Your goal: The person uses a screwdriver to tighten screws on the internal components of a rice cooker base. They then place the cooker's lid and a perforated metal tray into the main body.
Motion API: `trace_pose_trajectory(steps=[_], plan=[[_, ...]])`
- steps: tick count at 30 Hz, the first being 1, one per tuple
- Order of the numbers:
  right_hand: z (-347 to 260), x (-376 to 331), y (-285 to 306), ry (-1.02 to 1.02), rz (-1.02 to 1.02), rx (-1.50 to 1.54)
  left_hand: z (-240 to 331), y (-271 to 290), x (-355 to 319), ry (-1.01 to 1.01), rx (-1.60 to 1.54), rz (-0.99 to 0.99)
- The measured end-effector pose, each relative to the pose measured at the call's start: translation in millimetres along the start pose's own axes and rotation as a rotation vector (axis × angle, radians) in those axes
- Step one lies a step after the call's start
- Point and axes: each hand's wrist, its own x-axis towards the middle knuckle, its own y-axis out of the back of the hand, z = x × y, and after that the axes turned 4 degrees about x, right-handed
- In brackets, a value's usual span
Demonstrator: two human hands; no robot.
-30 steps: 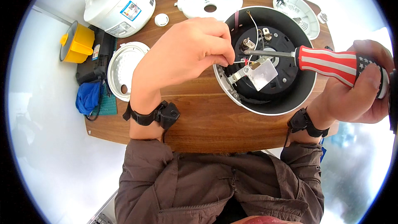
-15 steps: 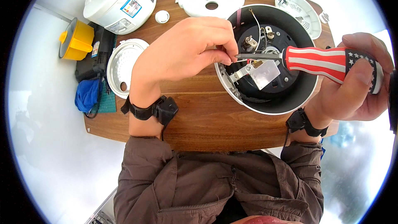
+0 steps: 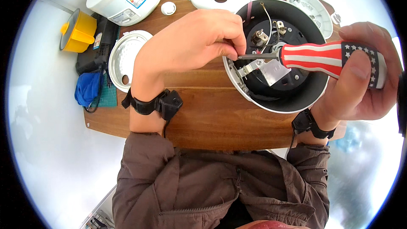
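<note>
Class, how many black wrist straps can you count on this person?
2: a black strap on the left wrist, and another strap on the right wrist.

The one view looks steeply down from the person's head, facing ahead over the wooden table (image 3: 203,118). It sits close: the brown jacket (image 3: 199,186) fills the near part, and both forearms reach away from it. The left hand (image 3: 207,38) falls near the centre; the right hand (image 3: 358,80) lies toward the right rim. The angle lets the view see into the dark pot (image 3: 292,10). At the far left, the frame cuts off the white cooker (image 3: 123,0). The fisheye lens bows the table's edges.
</note>
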Motion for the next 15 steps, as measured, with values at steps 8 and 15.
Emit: trace_pose_trajectory(steps=[8,15], plan=[[3.3,5.4,-0.3,-0.014,-0.123,-0.014,-5.3,-4.6,1.0,-0.090,0.245,0.109],[3.8,11.3,-1.6,-0.012,-0.185,-0.014,-3.9,-1.9,-0.9,-0.105,0.310,0.116]])
